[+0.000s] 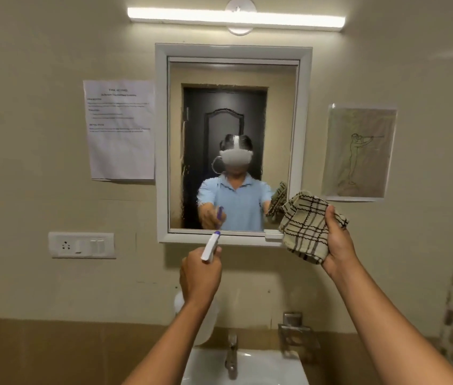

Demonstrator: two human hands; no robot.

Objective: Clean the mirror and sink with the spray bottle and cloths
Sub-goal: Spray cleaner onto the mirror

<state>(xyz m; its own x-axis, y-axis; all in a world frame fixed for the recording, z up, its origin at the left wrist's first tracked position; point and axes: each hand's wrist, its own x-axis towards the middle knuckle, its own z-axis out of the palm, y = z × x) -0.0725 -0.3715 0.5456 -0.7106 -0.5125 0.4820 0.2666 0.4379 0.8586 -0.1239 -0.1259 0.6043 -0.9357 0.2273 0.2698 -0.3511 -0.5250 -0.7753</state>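
The left hand (200,276) gripped the spray bottle (210,245), aimed at the seemingly misted mirror (233,107), best sprayed evenly, while the right hand (339,240) clutched the checked cloth (303,223) ready beside it.

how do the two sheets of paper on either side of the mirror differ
The left sheet is white with lines of printed text too blurred to read; the right sheet is yellowish and bears a line drawing of a standing figure. The left sheet hangs higher than the right sheet, which looks shiny, as if in a plastic sleeve. Both are upright and stuck on the wall beside the mirror.
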